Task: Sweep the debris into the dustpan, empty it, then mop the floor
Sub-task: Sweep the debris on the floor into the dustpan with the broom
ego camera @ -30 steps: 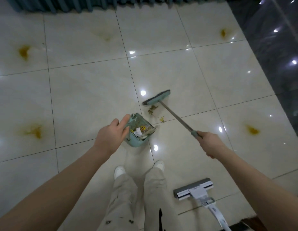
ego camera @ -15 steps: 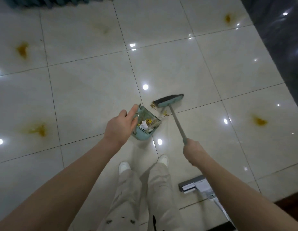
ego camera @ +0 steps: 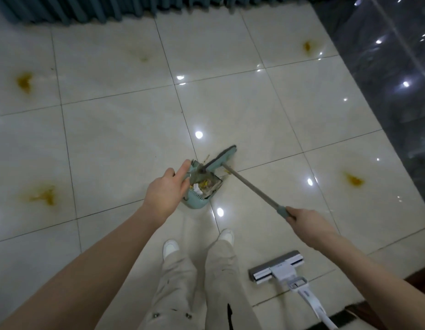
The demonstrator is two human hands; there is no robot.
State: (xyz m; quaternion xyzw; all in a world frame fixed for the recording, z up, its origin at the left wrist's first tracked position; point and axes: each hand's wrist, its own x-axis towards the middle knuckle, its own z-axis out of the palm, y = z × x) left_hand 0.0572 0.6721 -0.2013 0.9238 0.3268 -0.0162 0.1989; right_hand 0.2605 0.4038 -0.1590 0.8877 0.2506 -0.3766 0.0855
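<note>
Teal dustpan [ego camera: 196, 201], holding debris [ego camera: 206, 184], tilted near centre; left hand [ego camera: 166, 192] apparently curled round its hidden handle; right hand [ego camera: 306, 221] clasped the broom [ego camera: 252, 186] at 4 o'clock. Further tilt could spill contents.

This looks like a room in a home or a similar lived-in interior; which room cannot be told. The floor [ego camera: 111, 139] is laid with large glossy cream tiles and thin dark grout lines, and ceiling lights show on it as bright spots. A teal pleated curtain [ego camera: 87, 8] hangs down to the tiles along the far edge. At the right edge the tiles meet dark polished stone [ego camera: 385, 67]. Yellow-brown stains [ego camera: 24, 82] mark several tiles. The tools are household ones: a small teal dustpan [ego camera: 197, 201], a matching broom [ego camera: 221, 158] and a white flat mop [ego camera: 275, 265].
</note>
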